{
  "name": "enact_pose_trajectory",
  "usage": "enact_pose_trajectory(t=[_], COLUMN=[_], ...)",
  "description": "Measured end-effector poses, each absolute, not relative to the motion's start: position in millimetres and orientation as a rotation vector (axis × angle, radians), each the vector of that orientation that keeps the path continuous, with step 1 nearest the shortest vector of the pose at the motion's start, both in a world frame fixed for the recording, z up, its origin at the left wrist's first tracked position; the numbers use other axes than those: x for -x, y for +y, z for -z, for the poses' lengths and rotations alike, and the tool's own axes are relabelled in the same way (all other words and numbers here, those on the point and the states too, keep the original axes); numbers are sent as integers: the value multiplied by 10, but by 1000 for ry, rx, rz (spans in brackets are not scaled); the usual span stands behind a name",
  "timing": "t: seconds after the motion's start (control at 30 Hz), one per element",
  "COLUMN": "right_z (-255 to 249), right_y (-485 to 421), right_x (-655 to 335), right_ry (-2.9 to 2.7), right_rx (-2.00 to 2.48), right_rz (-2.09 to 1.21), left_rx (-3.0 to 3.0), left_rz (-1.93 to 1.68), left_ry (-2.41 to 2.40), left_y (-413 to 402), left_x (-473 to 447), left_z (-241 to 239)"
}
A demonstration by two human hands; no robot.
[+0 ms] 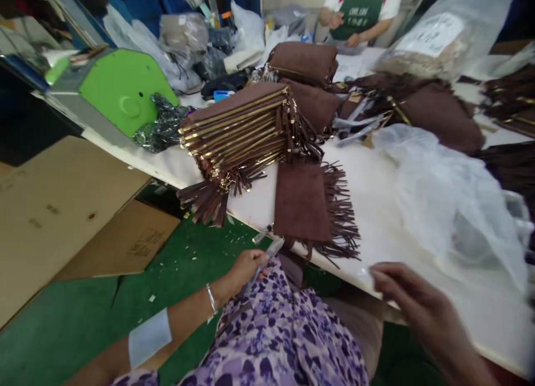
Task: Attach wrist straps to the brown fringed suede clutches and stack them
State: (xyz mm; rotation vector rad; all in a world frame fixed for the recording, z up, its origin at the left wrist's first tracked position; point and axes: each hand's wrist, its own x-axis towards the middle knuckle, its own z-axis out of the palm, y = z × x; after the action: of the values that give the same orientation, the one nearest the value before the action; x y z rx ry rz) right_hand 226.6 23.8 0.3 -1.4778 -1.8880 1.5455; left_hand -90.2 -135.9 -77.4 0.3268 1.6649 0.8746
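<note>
My left hand point(246, 266) is closed around a thin clear strip or tool point(267, 251) at the table's front edge, just below a brown suede fringed pouch point(303, 202) lying flat on the white table point(376, 218). My right hand point(412, 299) hovers at the table edge to the right, fingers curled together on a bit of clear film I cannot make out, blurred by motion. A stack of several brown pouches with gold zips point(242, 132) leans behind the single pouch, tassels hanging over the edge.
Crumpled clear plastic bags point(451, 202) lie at the right. More brown pouches point(305, 62) sit further back. Another person in a green apron point(359, 12) stands at the far end. A green machine cover point(125, 90) and cardboard sheets point(62, 207) are at the left, over green floor.
</note>
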Motion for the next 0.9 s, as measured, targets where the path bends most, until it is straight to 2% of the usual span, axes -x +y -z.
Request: enact_pose_trajectory(t=[0.1,0.17,0.4,0.9], right_z=[142,309,721,560], right_y=[-356,-571,-618,-649], right_x=[-1250,-765,-356,-351], right_ry=[-1980,-2001,-2110,-2448], right_rx=[1058,934,958,1147], right_rz=[-1977,-2071,-1892,-1495], left_rx=[-374,-441,-471,-358], left_rz=[-901,-950,-1044,-1029], left_ry=[1682,1659,1544,1370], left_y=[-1408,-1436,-1429,-1456], left_x=[877,880,916,918], left_z=[758,775,769,770])
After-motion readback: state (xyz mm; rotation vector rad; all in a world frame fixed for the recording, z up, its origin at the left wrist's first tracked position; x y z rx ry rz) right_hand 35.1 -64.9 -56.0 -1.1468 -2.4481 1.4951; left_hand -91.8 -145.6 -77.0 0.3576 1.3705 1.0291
